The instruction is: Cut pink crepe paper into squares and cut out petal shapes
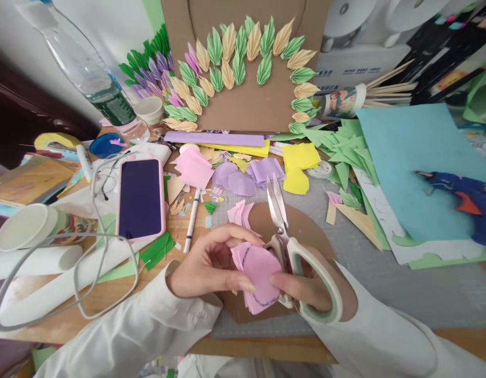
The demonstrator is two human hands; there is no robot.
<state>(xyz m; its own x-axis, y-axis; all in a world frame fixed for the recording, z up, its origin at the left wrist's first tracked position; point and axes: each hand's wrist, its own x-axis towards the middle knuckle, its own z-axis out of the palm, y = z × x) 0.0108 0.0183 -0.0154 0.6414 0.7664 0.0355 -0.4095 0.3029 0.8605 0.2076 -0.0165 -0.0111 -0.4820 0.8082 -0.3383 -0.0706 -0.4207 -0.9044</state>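
A small stack of pink paper (pixel 262 275), rounded on one side and marked with a dark curved line, is pinched by my left hand (pixel 211 262) between thumb and fingers. My right hand (pixel 317 286) also presses its thumb on the stack's right edge. White-handled scissors (pixel 280 210) hang on my right hand, their blades pointing away from me and slightly parted. Beneath both hands lies a brown cardboard piece (pixel 306 231). Pink scraps (pixel 241 214) rest just beyond my left fingers.
A cardboard panel (pixel 246 107) with folded paper leaves stands at the back. At left are a phone (pixel 140 199), cable, cups and a bottle (pixel 89 68). A glue gun (pixel 459 191) lies on blue paper (pixel 408 136) at right. Purple and yellow papers (pixel 296 168) lie ahead.
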